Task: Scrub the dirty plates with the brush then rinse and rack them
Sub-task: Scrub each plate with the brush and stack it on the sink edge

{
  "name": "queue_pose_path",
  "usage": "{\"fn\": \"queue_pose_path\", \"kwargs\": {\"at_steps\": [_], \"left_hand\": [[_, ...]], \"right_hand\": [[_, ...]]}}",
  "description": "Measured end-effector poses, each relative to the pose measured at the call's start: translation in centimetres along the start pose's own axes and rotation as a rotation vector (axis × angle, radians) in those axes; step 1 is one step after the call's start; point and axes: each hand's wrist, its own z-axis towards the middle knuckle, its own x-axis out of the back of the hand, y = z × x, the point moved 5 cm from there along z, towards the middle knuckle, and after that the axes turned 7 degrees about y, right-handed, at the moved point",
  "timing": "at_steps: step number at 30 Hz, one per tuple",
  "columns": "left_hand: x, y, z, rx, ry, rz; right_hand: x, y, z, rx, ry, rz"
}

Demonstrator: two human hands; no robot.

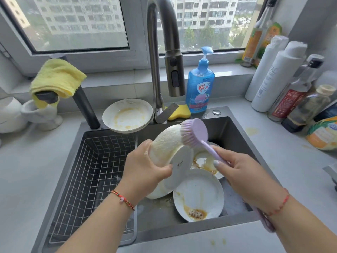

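My left hand (pixel 145 167) grips a white plate (pixel 169 145) held tilted over the sink, its soapy underside facing me. My right hand (pixel 244 174) holds the handle of a lilac dish brush (pixel 194 133), whose bristles press on the plate's upper rim. Below lie a dirty plate (pixel 198 194) with brown sauce and another stained plate (pixel 204 161) partly hidden behind it. Dirty plates (pixel 127 115) are stacked on the sink's back edge. A wire rack basket (pixel 91 168) fills the sink's left half.
The faucet (pixel 164 52) arches over the dark sink (pixel 235 130). Blue dish soap (pixel 199 86) and a yellow sponge (pixel 179 111) stand behind it. Bottles (pixel 284 84) crowd the right counter. A yellow cloth (pixel 56 77) hangs at the left.
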Motion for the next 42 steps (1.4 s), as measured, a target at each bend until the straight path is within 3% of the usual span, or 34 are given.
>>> {"fn": "queue_pose_path", "kwargs": {"at_steps": [4,7,9,11,14,17,21,26,32,37,42], "left_hand": [[-0.6,0.6,0.2,0.038,-0.004,0.025],[-0.4,0.5,-0.1,0.012,0.007,-0.021],[0.1,0.6,-0.3,-0.021,0.015,-0.055],[0.4,0.8,-0.4,-0.022,0.034,-0.103],[0.2,0.9,-0.6,0.024,0.077,-0.228],[-0.2,0.8,-1.3,0.083,0.112,-0.375],[-0.8,0.4,-1.8,0.125,0.122,-0.469],[-0.7,-0.5,-1.6,0.186,-0.011,-0.483],[-0.8,-0.7,-0.4,0.291,-0.184,-0.4],[-0.8,0.0,0.5,0.19,-0.29,-0.227],[-0.3,1.0,0.6,0.035,-0.196,-0.072]], "right_hand": [[-1.6,-3.1,-3.2,0.108,-0.102,-0.019],[-0.9,-1.2,-1.3,0.071,-0.01,0.013],[-0.9,2.4,0.7,-0.126,0.074,0.236],[-2.7,5.8,1.4,-0.375,0.056,0.497],[-6.6,7.9,1.1,-0.568,0.027,0.743],[-8.9,8.3,1.2,-0.631,0.027,0.929],[-8.9,8.1,2.0,-0.526,0.011,1.082],[-5.7,7.6,2.7,-0.376,0.009,0.852],[-1.7,5.5,4.9,-0.165,-0.051,0.377],[-1.2,3.6,5.9,-0.043,-0.133,0.161],[-1.8,4.1,6.2,0.002,0.003,0.065]]}}
